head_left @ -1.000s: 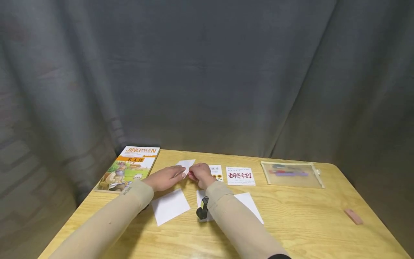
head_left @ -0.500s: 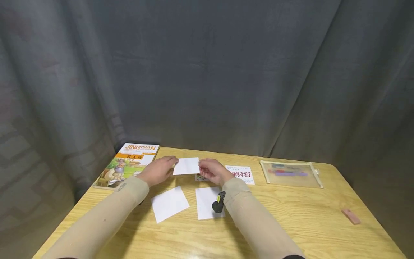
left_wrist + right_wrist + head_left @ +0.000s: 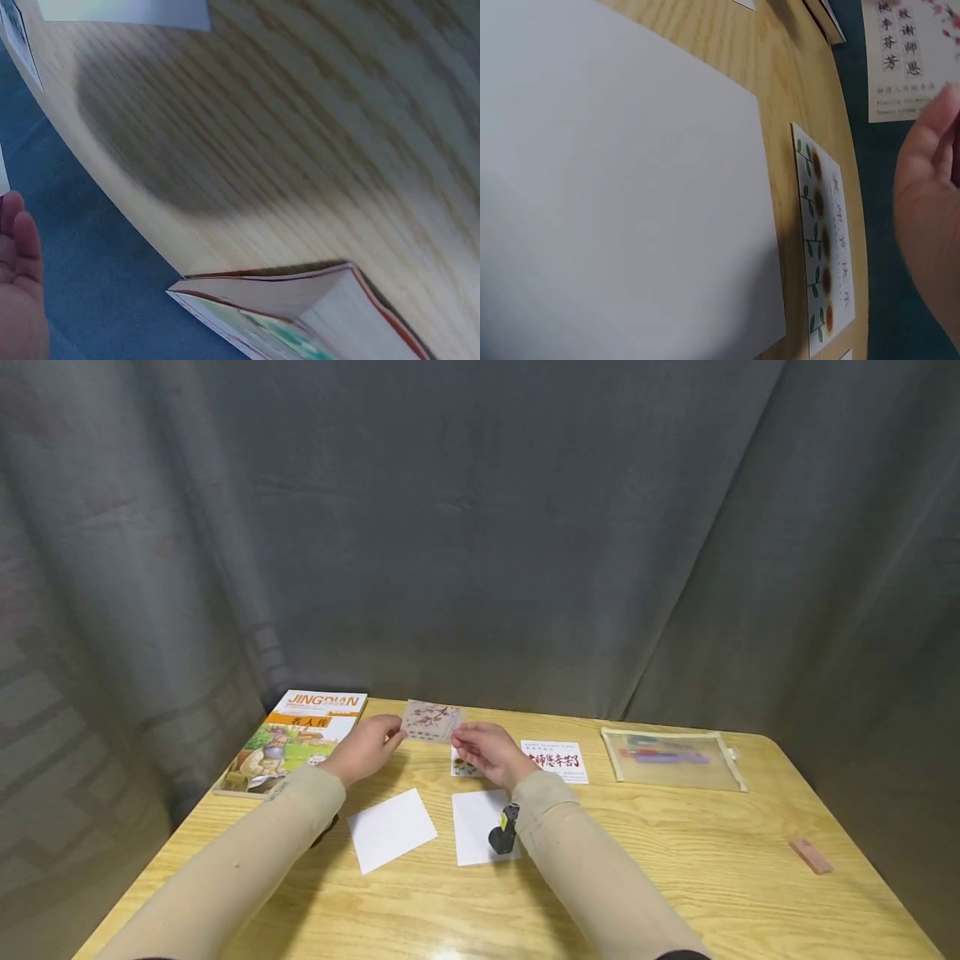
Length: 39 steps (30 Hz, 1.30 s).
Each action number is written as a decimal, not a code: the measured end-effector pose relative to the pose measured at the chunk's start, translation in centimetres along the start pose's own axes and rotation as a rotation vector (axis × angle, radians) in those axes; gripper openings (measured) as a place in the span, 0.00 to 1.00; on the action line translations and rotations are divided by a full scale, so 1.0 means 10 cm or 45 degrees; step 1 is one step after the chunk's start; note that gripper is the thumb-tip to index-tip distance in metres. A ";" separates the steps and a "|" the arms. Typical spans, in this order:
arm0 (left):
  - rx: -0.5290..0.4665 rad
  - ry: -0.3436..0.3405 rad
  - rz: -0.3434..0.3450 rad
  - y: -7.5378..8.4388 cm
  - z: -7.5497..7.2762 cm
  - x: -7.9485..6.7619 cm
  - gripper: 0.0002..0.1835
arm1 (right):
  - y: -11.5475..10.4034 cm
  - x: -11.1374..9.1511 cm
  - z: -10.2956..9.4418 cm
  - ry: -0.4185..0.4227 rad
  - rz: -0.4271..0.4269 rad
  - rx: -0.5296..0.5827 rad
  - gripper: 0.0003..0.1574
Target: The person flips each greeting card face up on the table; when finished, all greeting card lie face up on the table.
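Above the table, a card with pink blossom branches (image 3: 431, 721) is held up between both hands, its printed side toward me. My left hand (image 3: 365, 748) pinches its left edge, and my right hand (image 3: 493, 752) pinches its lower right corner. In the right wrist view the same blossom card (image 3: 904, 75) shows columns of Chinese characters. Under the right hand lies a sunflower card (image 3: 826, 247), partly covered in the head view. Beside it rests a card with red characters (image 3: 557, 762).
Two blank white cards, a left one (image 3: 392, 830) and a right one (image 3: 474, 831), lie nearer me. A book (image 3: 300, 743) is at the left, a zip pouch of pens (image 3: 675, 762) at the right, and a pink eraser-like block (image 3: 811, 856) farther right.
The hands have lifted a card off the table. Its blank white side faced me half a second ago; now its blossom side does. The right hand has moved right since a second ago.
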State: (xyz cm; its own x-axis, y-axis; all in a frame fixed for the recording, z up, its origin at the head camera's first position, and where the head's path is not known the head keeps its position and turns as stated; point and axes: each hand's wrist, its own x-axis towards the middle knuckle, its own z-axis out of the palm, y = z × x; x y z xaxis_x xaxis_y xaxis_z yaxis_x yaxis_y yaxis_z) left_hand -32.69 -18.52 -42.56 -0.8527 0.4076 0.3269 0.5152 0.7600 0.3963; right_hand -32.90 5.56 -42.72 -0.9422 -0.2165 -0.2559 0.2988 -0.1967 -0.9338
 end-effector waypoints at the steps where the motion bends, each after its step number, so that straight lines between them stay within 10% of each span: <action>1: -0.023 -0.011 -0.017 0.00 0.00 0.00 0.13 | 0.01 0.00 0.01 0.019 -0.024 -0.036 0.11; 5: -0.176 -0.041 -0.132 0.03 -0.01 0.00 0.07 | 0.02 -0.02 0.04 0.090 -0.097 -0.136 0.09; 12: -0.894 0.054 -0.482 0.08 0.02 0.04 0.15 | 0.05 -0.02 0.10 0.099 -0.114 0.025 0.04; 18: -1.295 0.157 -0.608 0.15 0.03 0.06 0.12 | 0.09 -0.02 0.21 0.072 -0.079 0.073 0.05; 29: -0.986 0.103 -0.635 0.00 0.00 0.01 0.17 | 0.11 -0.05 0.22 0.419 -0.347 -0.285 0.15; 39: -0.709 0.183 -0.807 -0.07 0.02 -0.03 0.11 | 0.22 -0.06 0.32 0.208 -0.174 -0.618 0.28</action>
State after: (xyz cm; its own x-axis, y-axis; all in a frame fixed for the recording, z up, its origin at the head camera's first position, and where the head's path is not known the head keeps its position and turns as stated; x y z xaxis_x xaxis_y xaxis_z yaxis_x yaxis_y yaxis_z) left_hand -32.78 -19.08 -43.08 -0.9942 -0.1071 -0.0080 -0.0554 0.4475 0.8926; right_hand -31.17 2.18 -43.82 -0.9905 -0.0603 -0.1233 0.1035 0.2611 -0.9597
